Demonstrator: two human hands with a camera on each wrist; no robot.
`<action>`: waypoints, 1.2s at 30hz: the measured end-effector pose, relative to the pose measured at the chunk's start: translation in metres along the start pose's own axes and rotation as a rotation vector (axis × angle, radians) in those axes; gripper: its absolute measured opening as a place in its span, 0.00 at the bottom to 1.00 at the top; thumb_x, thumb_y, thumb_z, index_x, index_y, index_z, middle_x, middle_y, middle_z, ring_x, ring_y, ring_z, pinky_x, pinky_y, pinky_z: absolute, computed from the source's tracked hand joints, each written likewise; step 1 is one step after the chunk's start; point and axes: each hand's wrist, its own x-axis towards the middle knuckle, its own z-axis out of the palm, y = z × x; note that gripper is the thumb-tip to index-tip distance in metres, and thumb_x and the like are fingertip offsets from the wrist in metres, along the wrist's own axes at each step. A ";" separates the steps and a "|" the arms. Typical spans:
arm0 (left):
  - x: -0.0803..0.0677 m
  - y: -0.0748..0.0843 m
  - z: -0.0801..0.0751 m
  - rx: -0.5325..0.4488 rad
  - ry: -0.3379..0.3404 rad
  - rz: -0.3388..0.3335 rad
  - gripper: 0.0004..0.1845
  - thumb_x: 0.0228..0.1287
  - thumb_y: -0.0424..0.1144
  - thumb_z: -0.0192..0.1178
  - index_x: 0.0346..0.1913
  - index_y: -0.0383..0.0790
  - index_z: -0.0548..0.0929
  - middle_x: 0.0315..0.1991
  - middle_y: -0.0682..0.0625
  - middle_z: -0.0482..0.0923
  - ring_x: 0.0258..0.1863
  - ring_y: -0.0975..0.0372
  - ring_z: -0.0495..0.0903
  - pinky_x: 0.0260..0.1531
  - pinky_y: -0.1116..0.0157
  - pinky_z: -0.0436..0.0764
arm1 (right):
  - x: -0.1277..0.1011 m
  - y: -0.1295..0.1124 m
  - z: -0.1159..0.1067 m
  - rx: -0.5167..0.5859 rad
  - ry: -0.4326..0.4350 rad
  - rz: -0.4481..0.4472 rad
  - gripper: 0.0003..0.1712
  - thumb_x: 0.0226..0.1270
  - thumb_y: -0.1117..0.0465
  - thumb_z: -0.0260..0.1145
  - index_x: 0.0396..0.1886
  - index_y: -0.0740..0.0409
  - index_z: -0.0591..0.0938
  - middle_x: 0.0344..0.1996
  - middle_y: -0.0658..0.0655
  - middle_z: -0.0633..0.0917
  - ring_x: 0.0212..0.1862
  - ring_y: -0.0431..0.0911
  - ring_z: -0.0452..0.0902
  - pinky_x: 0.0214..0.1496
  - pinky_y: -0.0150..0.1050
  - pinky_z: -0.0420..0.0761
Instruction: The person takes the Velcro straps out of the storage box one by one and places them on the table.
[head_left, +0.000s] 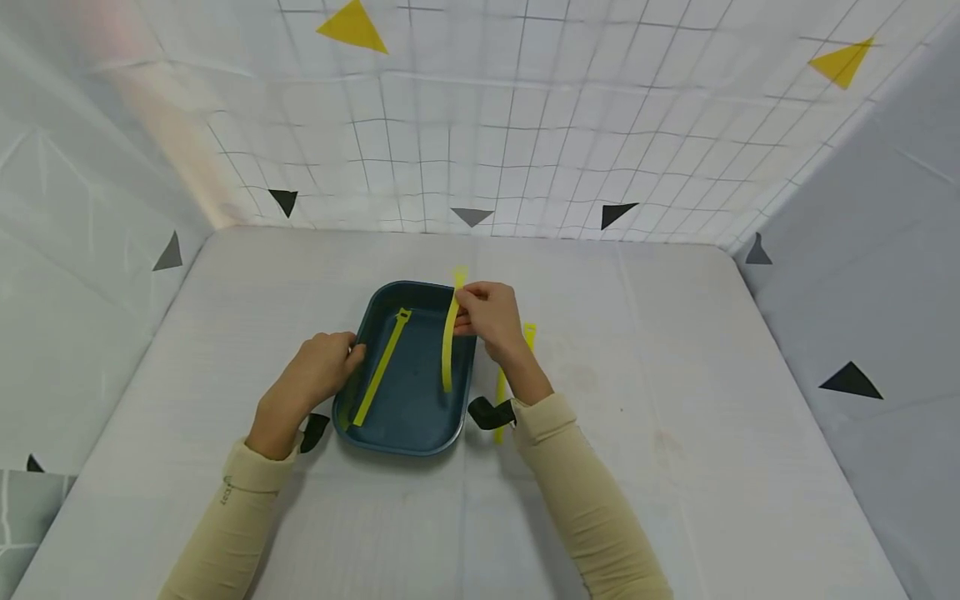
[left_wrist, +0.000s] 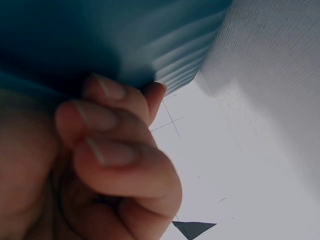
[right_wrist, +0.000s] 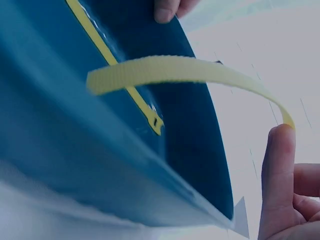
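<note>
A dark teal tray [head_left: 417,419] sits on the white table. One yellow strap [head_left: 382,367] lies flat inside it, also seen in the right wrist view as the lying strap [right_wrist: 109,54]. My right hand [head_left: 483,312] pinches a second yellow strap [head_left: 449,346] that hangs over the tray's right half; its free end curves above the tray [right_wrist: 75,130] as the held strap [right_wrist: 190,69], pinched by fingertips [right_wrist: 278,165]. My left hand [head_left: 322,367] grips the tray's left rim, its curled fingers [left_wrist: 110,150] against the ribbed wall [left_wrist: 170,45]. A third yellow strap [head_left: 529,332] lies on the table, partly hidden by my right forearm.
White cloth covers the table [head_left: 637,350]. Gridded walls with yellow and black triangles close it in at the back and both sides. A black triangle [head_left: 850,380] marks the right wall. Small black shapes lie by each wrist [head_left: 491,412].
</note>
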 end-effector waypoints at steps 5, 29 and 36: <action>0.000 0.001 0.000 0.008 -0.001 -0.004 0.14 0.77 0.38 0.49 0.33 0.32 0.76 0.23 0.45 0.73 0.23 0.55 0.73 0.25 0.60 0.73 | 0.002 -0.001 -0.012 -0.016 0.040 0.006 0.15 0.72 0.65 0.61 0.51 0.74 0.80 0.29 0.63 0.81 0.20 0.45 0.81 0.27 0.37 0.83; 0.000 0.004 -0.002 0.017 0.010 0.005 0.14 0.77 0.37 0.50 0.32 0.32 0.76 0.22 0.45 0.72 0.23 0.55 0.73 0.25 0.59 0.73 | 0.000 -0.003 -0.028 -0.054 0.082 0.043 0.14 0.73 0.63 0.62 0.49 0.70 0.82 0.33 0.63 0.81 0.26 0.47 0.83 0.30 0.38 0.83; 0.000 0.004 -0.002 0.018 0.008 0.000 0.14 0.77 0.37 0.50 0.32 0.32 0.76 0.23 0.45 0.73 0.24 0.54 0.73 0.26 0.59 0.73 | 0.000 -0.003 -0.033 -0.025 0.077 0.049 0.13 0.72 0.64 0.62 0.50 0.70 0.81 0.33 0.63 0.81 0.26 0.47 0.82 0.30 0.39 0.84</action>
